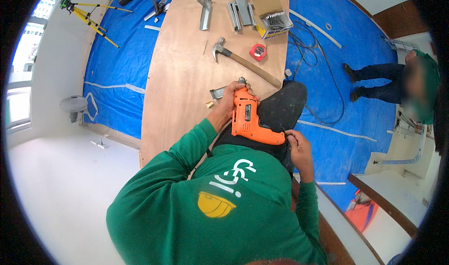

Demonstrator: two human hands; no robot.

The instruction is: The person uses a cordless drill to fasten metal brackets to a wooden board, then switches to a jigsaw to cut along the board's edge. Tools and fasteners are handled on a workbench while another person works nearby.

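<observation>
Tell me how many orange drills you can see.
1: the orange drill, held near its front end by the left hand, over the dark trousers. No other shows.

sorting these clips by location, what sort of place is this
Likely a room being built or renovated: blue sheeting is spread underfoot, a yellow-legged tripod stands off to the left, and the left hand holds an orange power drill.

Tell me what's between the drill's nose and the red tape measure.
The hammer's wooden handle: in the head view it crosses the stretch between the drill's nose and the red tape measure.
</observation>
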